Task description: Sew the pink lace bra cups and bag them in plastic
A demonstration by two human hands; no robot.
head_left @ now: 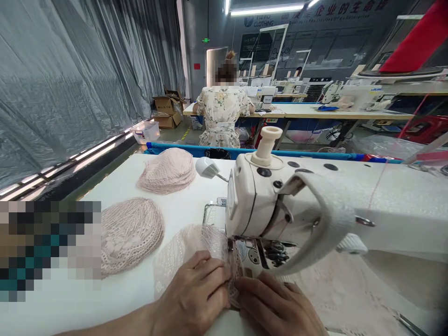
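A pale pink lace piece (210,242) lies under the needle area of a white sewing machine (315,205). My left hand (196,294) presses flat on the lace just left of the presser foot, fingers together and stretched forward. My right hand (276,303) lies beside it on the right, fingertips pinching the lace edge in front of the foot. Both hands touch the fabric at the table's front edge.
Two stacks of pink lace pieces (131,233) (168,170) lie on the white table (105,289) to the left. A machine lamp (207,168) sits behind. A person in a floral dress (222,116) stands at a far table. Scissors (409,322) lie at right.
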